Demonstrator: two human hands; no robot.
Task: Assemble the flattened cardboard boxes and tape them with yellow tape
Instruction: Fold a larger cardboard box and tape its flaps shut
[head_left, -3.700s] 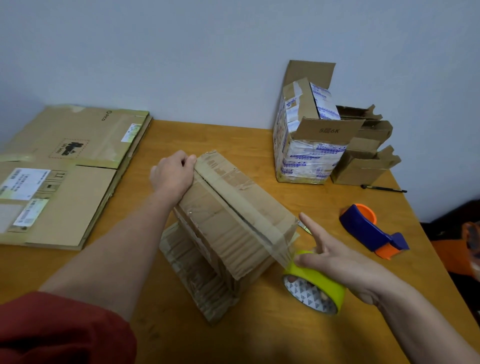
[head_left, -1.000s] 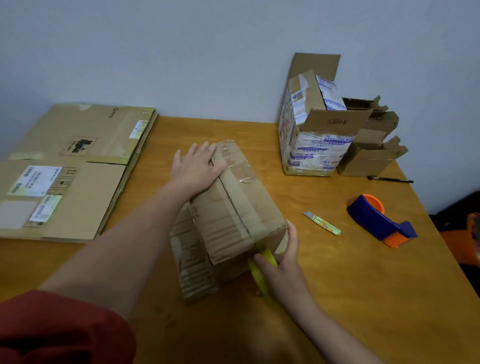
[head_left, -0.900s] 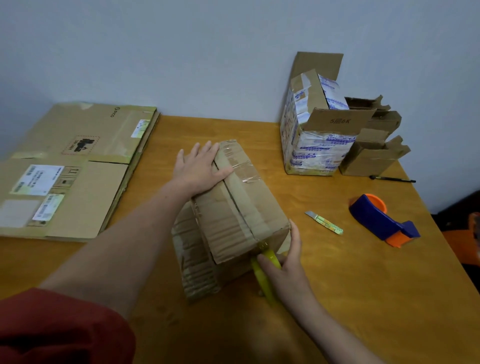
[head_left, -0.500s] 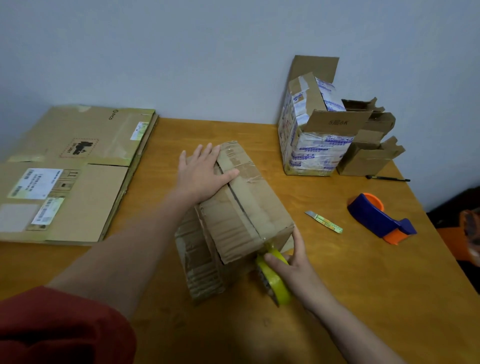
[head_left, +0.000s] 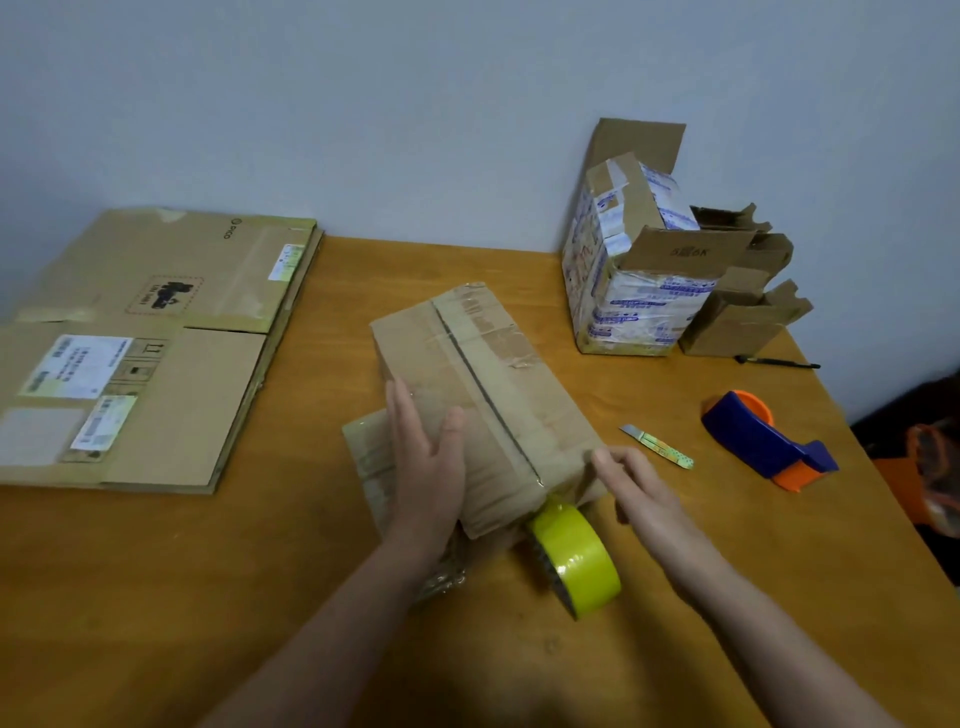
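Tape (head_left: 577, 560) released; box (head_left: 485, 384) long axis runs away-left

Bare left hand (head_left: 428, 467) and bare right hand (head_left: 641, 493) on bare forearms (head_left: 322, 639).

Tape roll (head_left: 576, 558) before box (head_left: 483, 384).
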